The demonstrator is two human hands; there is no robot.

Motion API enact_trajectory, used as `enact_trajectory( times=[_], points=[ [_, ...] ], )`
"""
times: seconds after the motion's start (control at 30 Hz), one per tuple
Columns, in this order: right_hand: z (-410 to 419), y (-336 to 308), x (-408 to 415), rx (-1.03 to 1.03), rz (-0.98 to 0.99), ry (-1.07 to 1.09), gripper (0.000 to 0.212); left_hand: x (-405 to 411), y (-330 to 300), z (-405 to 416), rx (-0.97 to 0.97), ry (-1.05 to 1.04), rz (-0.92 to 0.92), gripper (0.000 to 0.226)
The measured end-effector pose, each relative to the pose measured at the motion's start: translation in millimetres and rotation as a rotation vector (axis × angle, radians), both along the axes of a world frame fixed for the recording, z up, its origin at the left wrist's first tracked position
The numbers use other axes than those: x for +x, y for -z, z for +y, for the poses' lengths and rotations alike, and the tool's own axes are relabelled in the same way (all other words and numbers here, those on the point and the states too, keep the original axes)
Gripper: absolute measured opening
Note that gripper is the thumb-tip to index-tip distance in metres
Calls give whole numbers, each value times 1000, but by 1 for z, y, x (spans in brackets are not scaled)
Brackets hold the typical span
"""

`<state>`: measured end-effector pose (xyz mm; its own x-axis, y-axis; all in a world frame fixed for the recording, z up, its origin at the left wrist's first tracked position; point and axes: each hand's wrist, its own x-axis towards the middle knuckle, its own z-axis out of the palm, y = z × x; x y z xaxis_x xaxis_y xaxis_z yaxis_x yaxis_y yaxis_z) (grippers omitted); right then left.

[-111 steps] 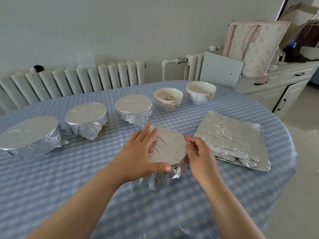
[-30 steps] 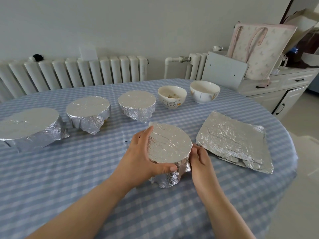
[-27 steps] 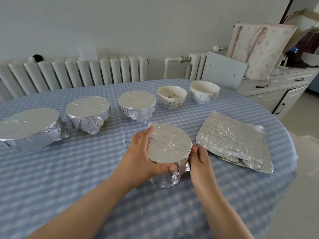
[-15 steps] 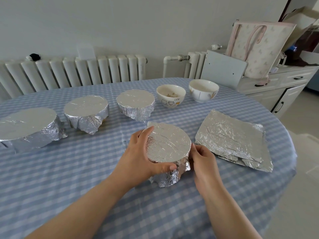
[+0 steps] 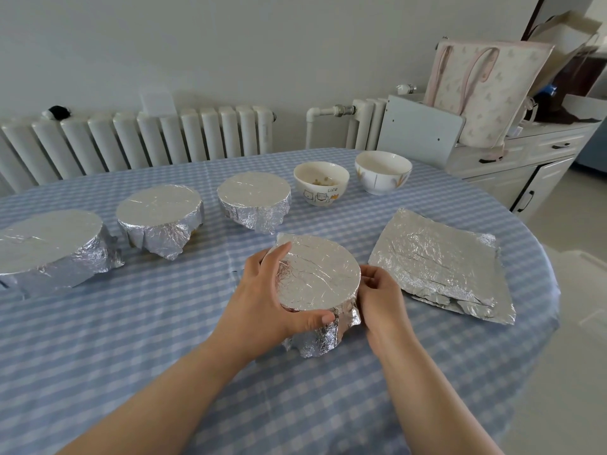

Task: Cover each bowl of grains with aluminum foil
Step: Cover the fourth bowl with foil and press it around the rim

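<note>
The foil-covered bowl (image 5: 317,277) at table centre is gripped at nine o'clock by the left hand (image 5: 266,297); at three o'clock, the right hand (image 5: 379,297) apparently pinches its foil skirt.

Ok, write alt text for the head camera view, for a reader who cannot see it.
Two bare hands wrap a foil-covered bowl on a blue checked tablecloth: the left hand grips its side and the right hand pinches the foil edge. Three wrapped bowls sit behind, two open bowls remain uncovered, and spare foil sheets lie right.
</note>
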<state>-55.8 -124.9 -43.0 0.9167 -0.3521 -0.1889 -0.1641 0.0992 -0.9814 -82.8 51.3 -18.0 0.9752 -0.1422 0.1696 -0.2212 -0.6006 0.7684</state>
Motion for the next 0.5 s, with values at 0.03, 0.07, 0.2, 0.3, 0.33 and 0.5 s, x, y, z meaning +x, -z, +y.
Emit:
enact_trajectory(
  times=[0.03,0.07,0.2,0.3,0.33,0.5],
  points=[
    [0,0,0,-102,-19,-1,20,0,0,0,2,1,0,130],
    [-1,0,-1,-204,-40,-1,20,-1,-1,0,4,4,0,130],
    [-5,0,-4,-456,-69,20,21,-1,-1,1,1,6,-2,131],
    [-8,-1,-5,-338,-51,51,10,0,0,1,3,3,0,129],
    [-9,-3,-6,-300,-54,59,8,-1,0,1,6,4,0,128],
    [-12,-15,-23,-412,-101,82,21,1,1,1,9,6,-9,125]
  ],
)
